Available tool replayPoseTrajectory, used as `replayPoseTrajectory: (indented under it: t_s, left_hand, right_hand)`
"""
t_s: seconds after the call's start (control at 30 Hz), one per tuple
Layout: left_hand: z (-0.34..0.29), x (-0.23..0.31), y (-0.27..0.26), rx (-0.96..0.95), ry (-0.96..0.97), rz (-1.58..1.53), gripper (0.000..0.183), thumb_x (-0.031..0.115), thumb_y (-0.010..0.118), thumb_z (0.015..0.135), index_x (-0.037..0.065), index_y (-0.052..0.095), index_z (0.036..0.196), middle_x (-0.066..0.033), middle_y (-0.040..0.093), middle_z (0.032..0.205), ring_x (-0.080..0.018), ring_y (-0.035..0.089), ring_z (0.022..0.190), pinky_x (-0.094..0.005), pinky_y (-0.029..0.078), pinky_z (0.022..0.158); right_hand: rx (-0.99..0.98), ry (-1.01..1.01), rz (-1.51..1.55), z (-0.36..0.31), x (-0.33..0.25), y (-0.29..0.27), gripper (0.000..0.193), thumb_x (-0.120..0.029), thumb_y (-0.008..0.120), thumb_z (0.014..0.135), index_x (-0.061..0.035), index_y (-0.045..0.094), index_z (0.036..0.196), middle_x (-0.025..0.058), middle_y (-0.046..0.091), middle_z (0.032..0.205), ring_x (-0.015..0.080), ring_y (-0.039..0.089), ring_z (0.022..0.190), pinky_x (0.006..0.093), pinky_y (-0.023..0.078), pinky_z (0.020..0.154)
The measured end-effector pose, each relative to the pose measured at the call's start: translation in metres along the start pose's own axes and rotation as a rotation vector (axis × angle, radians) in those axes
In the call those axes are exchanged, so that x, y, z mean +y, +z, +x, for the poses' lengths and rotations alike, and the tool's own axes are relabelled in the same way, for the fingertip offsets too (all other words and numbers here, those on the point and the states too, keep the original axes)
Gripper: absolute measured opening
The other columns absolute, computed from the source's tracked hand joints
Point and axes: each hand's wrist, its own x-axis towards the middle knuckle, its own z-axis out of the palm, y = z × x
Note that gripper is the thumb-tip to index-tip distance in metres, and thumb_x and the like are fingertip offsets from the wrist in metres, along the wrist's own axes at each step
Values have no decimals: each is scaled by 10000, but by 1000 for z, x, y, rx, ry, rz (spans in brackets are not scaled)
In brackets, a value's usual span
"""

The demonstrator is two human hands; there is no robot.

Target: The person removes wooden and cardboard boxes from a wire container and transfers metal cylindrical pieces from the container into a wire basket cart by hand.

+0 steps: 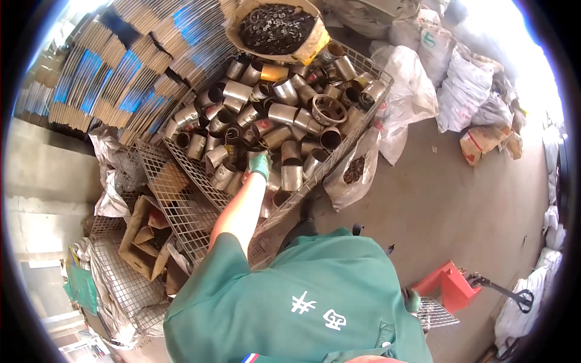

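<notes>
My left hand (260, 165), in a green glove, reaches into a large wire cage (275, 216) heaped with short metal pipe sections (292, 176). It touches the pieces at the near side of the heap. Its fingertips are lost among them, so a grip cannot be made out. Beside my body at the lower right, part of my right hand (413, 300) shows, also in a green glove. Its fingers are hidden. It is nearest to a small wire mesh piece (437, 314). A flanged ring (330, 110) lies on top of the pipe pieces.
A worn tub (317, 37) of small dark metal parts stands at the cage's far end. Stacked flattened cardboard (115, 72) is at the far left. White sacks (466, 85) line the right side, with an open bag (357, 169) by the cage. A red pallet jack (451, 287) stands at right.
</notes>
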Motion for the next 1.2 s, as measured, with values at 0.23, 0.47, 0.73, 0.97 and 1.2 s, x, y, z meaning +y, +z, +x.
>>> replayPoseTrajectory:
  t_s: [0.23,0.47,0.73,0.97,1.2]
  left_hand:
    - [163,-2,18,183,268,356,291,290,708,803,12,749,881,-122,719,805,-245,662,743,-410,520,715]
    - [287,-58,30,16,-265,372,537,404,653,885,42,588,1277,-170,584,1319,-284,531,1162,-429,407,1015]
    - [271,-68,68,-649,653,2553,390,267,686,852,175,659,1230,-89,655,1259,-249,601,1200,-370,492,977]
    - [234,-40,26,377,-79,162,478,361,807,774,-65,706,964,-142,696,951,-242,626,830,-362,507,821]
    - [130,34,-37,220,-131,-223,354,284,589,886,2,694,1072,-148,676,1050,-265,620,948,-394,496,896]
  right_hand:
    - [29,-19,695,28,-208,79,478,-167,687,860,-19,513,1280,163,638,1114,301,677,908,436,578,781]
    - [125,64,576,18,-268,105,461,-136,674,870,-3,498,1275,148,660,1060,261,687,863,362,575,733]
    - [269,240,506,-11,-257,112,451,-125,661,873,-23,506,1284,143,661,1055,261,686,873,364,574,706]
    - [168,225,372,28,-253,121,499,-162,658,869,5,504,1312,143,677,1062,244,690,848,350,558,730]
    - [9,32,296,63,-305,151,483,-189,639,887,54,529,1290,139,679,1079,205,680,867,315,534,761]
